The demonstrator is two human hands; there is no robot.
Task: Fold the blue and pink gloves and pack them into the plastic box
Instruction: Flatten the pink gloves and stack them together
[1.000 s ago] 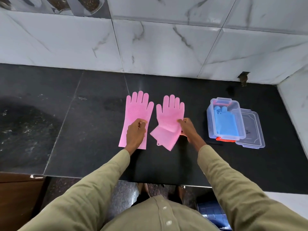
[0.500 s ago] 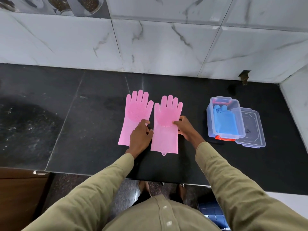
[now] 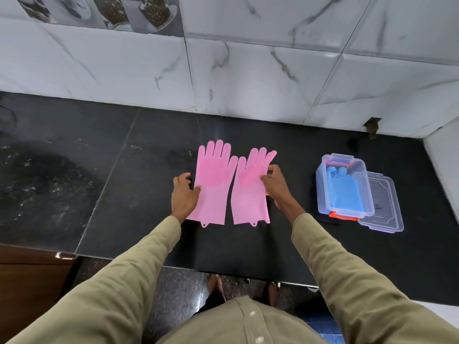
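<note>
Head view. Both pink gloves now lie flat on the black counter (image 3: 104, 194), palms up, fingers pointing to the tiled wall. The right pink glove (image 3: 250, 192), which a second ago had its cuff doubled over at an angle, is spread out full length again; the left pink glove (image 3: 213, 184) lies just beside it, the two close but not overlapping.

My left hand (image 3: 185, 194) has moved from the cuff area to the outer edge of the left pink glove, fingers spread, resting on the edge and gripping nothing. My right hand (image 3: 275, 187) pinches the outer edge of the right pink glove at its little-finger side, thumb on top.

The plastic box (image 3: 345, 187) stands well to the right with the blue gloves (image 3: 342, 192) already inside; its lid (image 3: 382, 202) lies against its far side.

Judgement: blue half done; the pink pair is only squared up, with folding and packing not yet begun.
</note>
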